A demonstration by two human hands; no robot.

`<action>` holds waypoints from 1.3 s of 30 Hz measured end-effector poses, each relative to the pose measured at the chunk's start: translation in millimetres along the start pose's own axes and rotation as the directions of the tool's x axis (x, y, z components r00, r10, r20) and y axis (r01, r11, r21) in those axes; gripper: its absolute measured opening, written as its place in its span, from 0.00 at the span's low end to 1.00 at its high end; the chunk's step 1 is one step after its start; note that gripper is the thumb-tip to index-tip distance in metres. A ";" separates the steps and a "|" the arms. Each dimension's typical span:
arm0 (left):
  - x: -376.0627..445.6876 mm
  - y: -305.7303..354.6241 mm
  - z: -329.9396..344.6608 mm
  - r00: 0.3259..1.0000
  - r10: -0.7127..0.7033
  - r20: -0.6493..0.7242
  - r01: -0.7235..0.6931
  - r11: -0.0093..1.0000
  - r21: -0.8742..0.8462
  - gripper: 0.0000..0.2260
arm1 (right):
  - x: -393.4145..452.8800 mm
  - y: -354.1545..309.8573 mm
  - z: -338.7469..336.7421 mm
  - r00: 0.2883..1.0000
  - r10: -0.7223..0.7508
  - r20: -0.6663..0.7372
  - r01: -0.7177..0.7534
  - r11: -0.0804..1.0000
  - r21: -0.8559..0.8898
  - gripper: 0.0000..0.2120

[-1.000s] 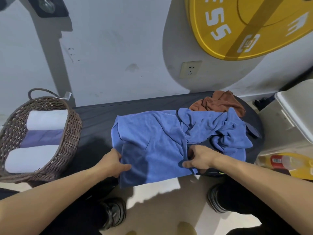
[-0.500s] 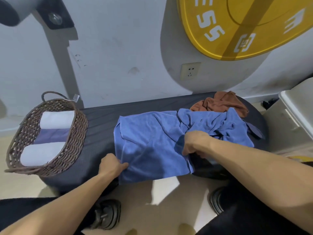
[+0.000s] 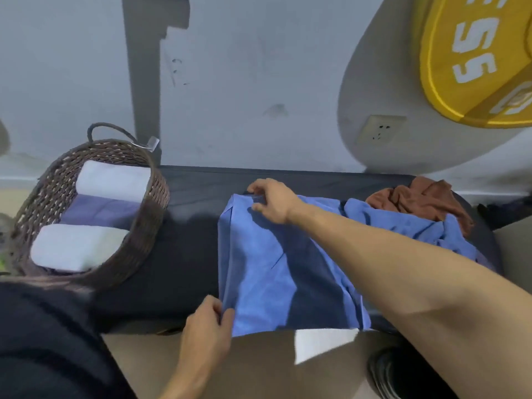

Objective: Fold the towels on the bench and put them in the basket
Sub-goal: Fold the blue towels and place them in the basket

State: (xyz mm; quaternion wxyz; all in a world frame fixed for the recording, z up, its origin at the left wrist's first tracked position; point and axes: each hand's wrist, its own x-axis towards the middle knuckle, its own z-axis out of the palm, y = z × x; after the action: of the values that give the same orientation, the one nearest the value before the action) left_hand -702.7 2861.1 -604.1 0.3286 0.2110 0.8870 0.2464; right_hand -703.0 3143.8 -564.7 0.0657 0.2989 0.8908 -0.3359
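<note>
A blue towel (image 3: 267,272) lies spread on the dark bench (image 3: 184,254), its near edge hanging over the front. The left hand (image 3: 208,321) pinches the near left corner; the right hand (image 3: 273,201) grips the far left corner, its forearm crossing and hiding part of the cloth. A second blue towel (image 3: 403,226) and a brown towel (image 3: 417,198) sit crumpled to the right. A wicker basket (image 3: 144,231) at the left end holds two white rolls and a purple folded towel. A yellow weight plate (image 3: 472,59) is cut off upper right.
</note>
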 end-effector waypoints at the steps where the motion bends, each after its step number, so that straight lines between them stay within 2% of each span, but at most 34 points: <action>1: -3.2 -8.4 1.7 1.000 0.002 0.020 -0.001 1.000 -0.029 0.11 | 13.1 -3.4 10.1 0.999 -0.015 0.034 0.016 1.000 -0.014 0.20; 3: -4.3 -24.5 3.2 0.998 0.017 0.064 -0.014 0.999 -0.045 0.16 | 33.5 -8.8 24.6 0.994 -0.056 0.098 0.064 0.995 -0.082 0.18; 5: 0.9 -36.1 3.2 0.988 0.013 0.154 -0.006 0.999 -0.048 0.19 | 47.9 -11.4 30.8 0.991 -0.087 0.098 0.097 0.990 -0.101 0.09; 7: 5.9 -39.8 1.9 0.971 0.024 0.236 -0.005 0.997 -0.081 0.17 | 57.1 -13.4 32.6 0.992 -0.098 0.078 0.103 0.992 -0.077 0.02; 11: 12.4 -33.7 1.0 0.982 0.006 0.191 0.022 0.989 -0.146 0.14 | 69.0 -23.2 31.5 0.989 -0.042 0.145 0.061 0.989 -0.131 0.11; 13: 14.6 -32.0 2.1 0.985 -0.046 0.165 0.070 0.988 -0.139 0.13 | 75.6 -26.9 28.6 0.979 0.004 0.204 0.039 0.977 -0.209 0.09; 15: 15.5 -32.5 3.0 0.980 -0.083 0.180 0.106 0.987 -0.122 0.13 | 79.3 -30.1 26.0 0.970 -0.024 0.243 0.091 0.958 -0.272 0.07; 18: 11.4 -35.0 3.7 0.972 -0.067 0.225 0.090 0.991 -0.094 0.11 | 77.4 -33.0 22.9 0.958 -0.083 0.276 0.171 0.934 -0.314 0.07; 21: 8.0 -36.2 1.9 0.974 -0.076 0.211 0.087 0.995 -0.040 0.11 | 77.8 -35.6 16.5 0.954 -0.109 0.280 0.180 0.954 -0.241 0.05; 25: 6.5 -36.7 -1.1 0.969 -0.163 0.188 0.179 0.981 -0.070 0.11 | 84.3 -46.5 21.8 0.961 -0.138 0.239 0.170 0.978 -0.117 0.05; 31: 4.0 -44.2 -3.5 0.940 -0.220 0.262 0.255 0.961 -0.109 0.13 | 94.8 -55.3 39.0 0.967 -0.044 0.252 0.114 0.956 -0.269 0.05; 36: 1.9 -52.4 -6.3 0.913 -0.263 0.311 0.342 0.910 -0.236 0.10 | 97.2 -61.1 39.2 0.950 0.047 0.308 0.078 0.921 -0.382 0.10; 39: 0.6 -56.5 -11.1 0.901 -0.271 0.340 0.366 0.895 -0.255 0.08 | 96.5 -63.4 39.5 0.933 0.063 0.355 0.097 0.904 -0.415 0.13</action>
State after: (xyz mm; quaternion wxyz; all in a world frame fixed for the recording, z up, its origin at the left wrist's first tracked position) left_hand -722.7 2813.5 -629.6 0.5228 0.0410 0.8000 0.2916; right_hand -821.3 3127.9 -590.2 0.2882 0.2028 0.9178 -0.1827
